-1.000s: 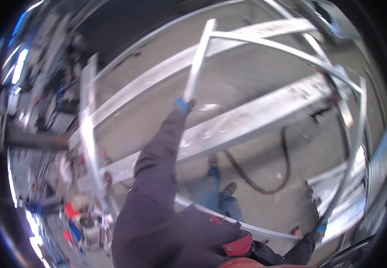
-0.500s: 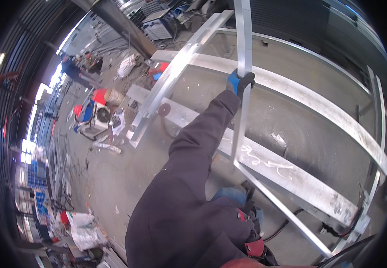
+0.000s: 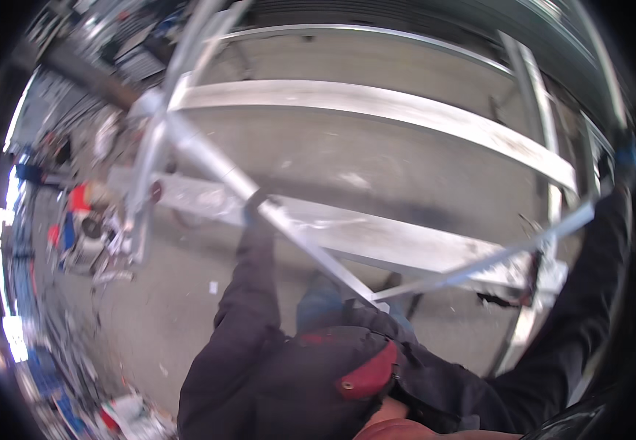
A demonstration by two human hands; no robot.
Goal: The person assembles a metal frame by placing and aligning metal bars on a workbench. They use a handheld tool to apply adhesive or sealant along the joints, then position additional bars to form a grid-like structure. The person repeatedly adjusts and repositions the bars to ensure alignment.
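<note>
A light silver metal frame (image 3: 319, 258) of narrow bars is held up before me, one corner pointing at my waist. My left hand (image 3: 258, 205), in a dark and blue glove, is closed around its left bar. My right arm reaches far out to the right. There my right hand (image 3: 625, 160), in a blue glove, is closed on the frame's right side, though blur and the dark rim hide most of its fingers. Beneath the frame lie two wide pale beams, the nearer beam (image 3: 421, 246) and the farther beam (image 3: 384, 101).
A slanting metal rail (image 3: 142, 187) stands at the left end of the beams. Beyond it are a red container (image 3: 79, 198) and assorted gear on the floor. Crossing rails (image 3: 542, 117) bound the right side. White sacks (image 3: 131, 414) lie at the lower left.
The frame has swung and tilted, its left bar now slanting up to the left. My left hand has come lower and left with it. My right arm and hand have come into view.
</note>
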